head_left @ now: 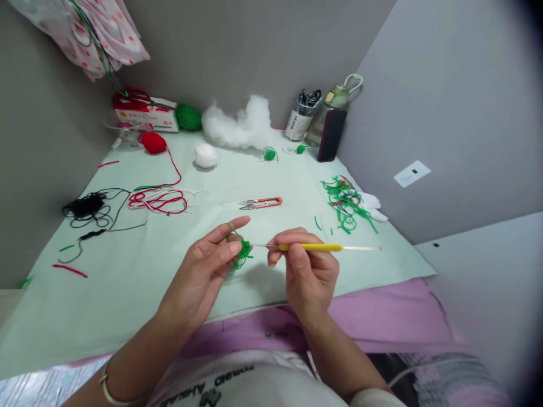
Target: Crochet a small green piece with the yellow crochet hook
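while left hand (202, 265) pins green piece (244, 251), right hand (311, 274) holds hook (324, 247)

left thumb clamped on piece against fingers behind; forefinger extended apart, green strand (229, 226) across it. right fingers together, clamped round hook's yellow grip. thin shaft meets piece just right of left thumb; tip too small to tell. snips (257, 202) lie beyond fingertips, between hands; clippings (347, 199) farther right, beyond right fingers.

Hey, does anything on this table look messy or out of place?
The black yarn on the left lies in a loose tangle, unlike the wound red yarn ball, and mostly green yarn scraps sit heaped on the right, strays beside them.
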Tool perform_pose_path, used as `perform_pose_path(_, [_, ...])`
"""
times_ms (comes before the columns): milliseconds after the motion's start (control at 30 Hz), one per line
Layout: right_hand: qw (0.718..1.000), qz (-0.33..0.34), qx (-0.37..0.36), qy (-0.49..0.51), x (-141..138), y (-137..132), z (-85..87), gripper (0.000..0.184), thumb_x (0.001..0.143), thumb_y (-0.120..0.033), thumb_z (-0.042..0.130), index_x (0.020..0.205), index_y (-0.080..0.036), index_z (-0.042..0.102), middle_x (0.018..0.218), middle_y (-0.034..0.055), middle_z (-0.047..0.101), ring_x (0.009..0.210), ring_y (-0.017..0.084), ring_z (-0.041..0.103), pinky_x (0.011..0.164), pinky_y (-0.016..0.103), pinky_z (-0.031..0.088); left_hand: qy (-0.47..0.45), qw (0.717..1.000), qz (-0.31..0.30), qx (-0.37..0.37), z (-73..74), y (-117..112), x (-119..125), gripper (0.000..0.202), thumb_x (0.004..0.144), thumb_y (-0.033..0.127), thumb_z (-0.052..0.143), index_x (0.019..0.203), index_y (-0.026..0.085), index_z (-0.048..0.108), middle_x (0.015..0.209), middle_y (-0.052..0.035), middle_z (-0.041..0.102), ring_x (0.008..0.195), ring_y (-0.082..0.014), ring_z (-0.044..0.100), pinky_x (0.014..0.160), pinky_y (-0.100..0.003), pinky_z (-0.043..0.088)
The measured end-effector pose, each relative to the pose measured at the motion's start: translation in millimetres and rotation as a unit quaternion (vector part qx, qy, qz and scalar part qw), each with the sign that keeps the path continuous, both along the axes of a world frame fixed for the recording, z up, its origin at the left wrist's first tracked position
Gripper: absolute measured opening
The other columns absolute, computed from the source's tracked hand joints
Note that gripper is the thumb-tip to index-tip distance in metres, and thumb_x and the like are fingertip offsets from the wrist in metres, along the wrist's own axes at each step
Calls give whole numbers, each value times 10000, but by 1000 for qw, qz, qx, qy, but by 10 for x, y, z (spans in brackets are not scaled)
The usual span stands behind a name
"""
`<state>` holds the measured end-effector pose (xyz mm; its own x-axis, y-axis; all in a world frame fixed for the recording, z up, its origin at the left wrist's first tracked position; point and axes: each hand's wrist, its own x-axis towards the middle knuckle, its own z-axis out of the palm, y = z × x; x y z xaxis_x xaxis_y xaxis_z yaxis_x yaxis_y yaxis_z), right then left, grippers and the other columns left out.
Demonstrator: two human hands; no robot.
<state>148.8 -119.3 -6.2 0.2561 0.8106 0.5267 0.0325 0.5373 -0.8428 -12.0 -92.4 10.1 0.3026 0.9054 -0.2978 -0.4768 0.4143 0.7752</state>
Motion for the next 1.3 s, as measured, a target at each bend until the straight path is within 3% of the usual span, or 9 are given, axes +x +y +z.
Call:
perform_pose_path(100, [999,34,-10,-9,-22,25,13,197,1052,-330,623,1000,-246,793,916,57,774,774,180,732,636,321,628,31,998,-9,45,-16,-33,40,397,785,281,913,1177,283,851,820,16,670,825,-139,611,833,-253,499])
perform_pose_path(200, [995,13,16,-100,-31,8,-54,195,1044,-230,626,1112,-281,801,1017,67,802,928,204,761,718,339,651,47,996,10,71,-52,-64,81,380,811,267,909,1182,317,846,848,26,683,842,-127,615,852,-240,501])
perform_pose_path(367, [963,-53,100,-245,-8,-34,-153,384,1003,-123,650,1295,-347,759,1151,65,783,1000,199,755,815,349,660,-32,999,-14,-7,-86,-29,91,420,792,287,916,1204,259,840,857,9,711,831,-124,636,842,-232,520])
perform_pose_path(467, [982,-50,75,-165,24,-14,-99,295,1009,-138,645,1199,-308,793,1015,54,796,876,188,753,731,329,648,-66,996,-41,-51,-105,27,61,339,777,278,899,1104,194,867,889,-26,735,821,-139,655,823,-248,536])
perform_pose_path(600, [1000,13,-27,-6,29,33,-12,178,1036,-276,645,1000,-249,816,898,47,771,679,153,691,622,322,604,-15,1000,-15,-10,-105,40,38,301,794,261,882,1093,230,868,856,-10,724,859,-162,673,855,-269,526])
perform_pose_path(733, [998,50,-22,-16,4,45,-24,146,1019,-283,681,1019,-264,826,983,57,816,837,178,741,693,320,621,38,998,-22,48,-68,-26,51,378,785,263,915,1157,292,852,886,-5,730,937,-184,669,951,-314,513])
perform_pose_path(1067, [983,113,-101,103,76,54,-37,234,1052,-401,621,986,-206,732,883,47,819,649,150,744,630,312,660,69,996,-20,54,-50,-33,-5,314,821,310,864,1134,290,868,898,-15,683,884,-178,585,885,-298,474])
perform_pose_path(1167, [994,82,-61,38,88,-3,-7,203,1084,-300,559,1051,-233,747,958,41,829,702,149,776,677,314,674,77,995,-11,59,-36,-32,-2,284,826,311,853,1109,291,874,860,-5,658,847,-166,561,851,-284,470])
perform_pose_path(1300, [986,16,48,-159,97,-78,-37,283,1072,-180,530,1241,-286,730,1056,53,835,852,188,810,766,353,690,102,992,19,70,-49,-44,12,282,818,286,863,1101,279,870,830,7,645,808,-156,569,821,-277,486])
